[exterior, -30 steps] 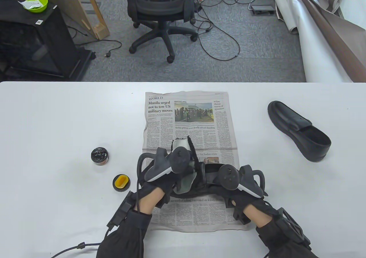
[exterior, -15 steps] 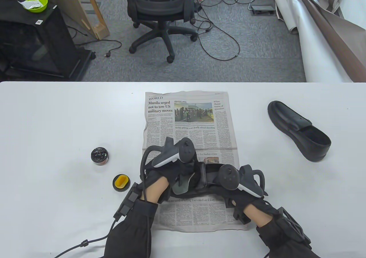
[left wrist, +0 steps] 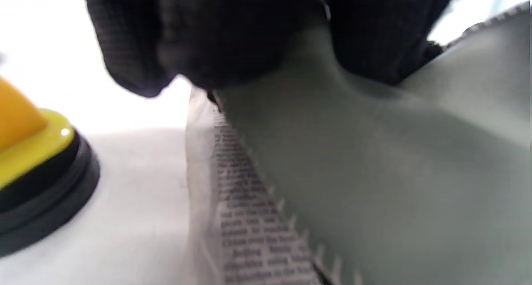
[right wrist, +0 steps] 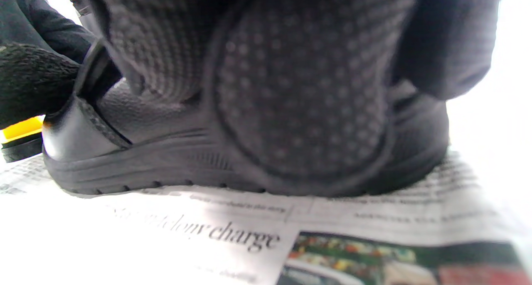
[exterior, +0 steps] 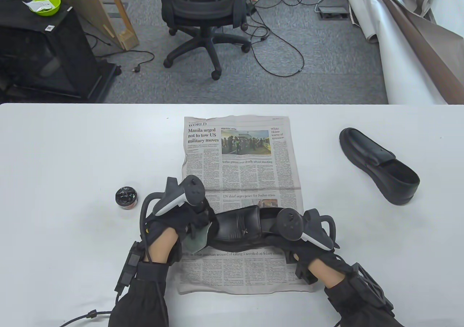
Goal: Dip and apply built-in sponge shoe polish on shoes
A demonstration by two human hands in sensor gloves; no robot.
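Note:
A black shoe lies on the newspaper, toe to the left. My right hand grips its heel end; in the right wrist view my fingers wrap over the shoe. My left hand pinches a grey-green cloth just left of the toe; the cloth hangs from my fingers onto the paper. The yellow sponge applicator lid stands close to my left hand and is hidden under it in the table view. The open polish tin stands further left.
A second black shoe lies at the right of the white table. Behind the table's far edge are an office chair and floor cables.
My left hand moved left and back toward me with the cloth, off the shoe's top, uncovering the toe and now covering the yellow lid. The right hand has not moved.

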